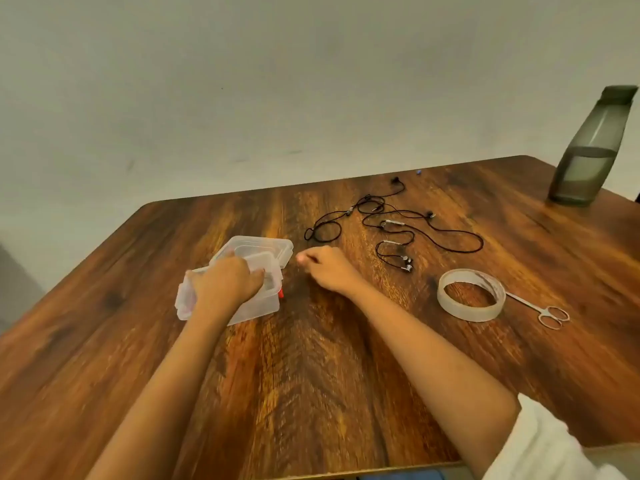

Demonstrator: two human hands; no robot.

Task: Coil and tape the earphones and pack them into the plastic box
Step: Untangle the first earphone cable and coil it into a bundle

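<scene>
Earphones (390, 223) lie loose and uncoiled on the wooden tabletop (311, 375), their black cord spread in open loops at about 1 o'clock from the right hand (327, 268), with the metal earbuds at the near end of the tangle. They are well apart from the plastic box (258, 304), which sits at 9 o'clock from that hand. The box is clear, and its clear lid (263, 245) lies just beyond it at 12 o'clock, against its far edge. A small red piece (280, 293) shows at the box's right corner.

The left hand (221, 282) lies over the top of the box, thumb on the left side and fingers curled over the right rim, holding it. The right hand hovers just beside the lid, fingers curled in narrow with the thumb against the forefinger; nothing shows between them.

A roll of clear tape (467, 311) lies flat at 4 o'clock from the earphones. Small metal scissors (519, 299) lie at 4 o'clock from the roll, tips at its edge. A smoky grey bottle (588, 150) stands at the 2 o'clock corner of the tabletop. A white sleeve (540, 441) covers the right upper arm.
</scene>
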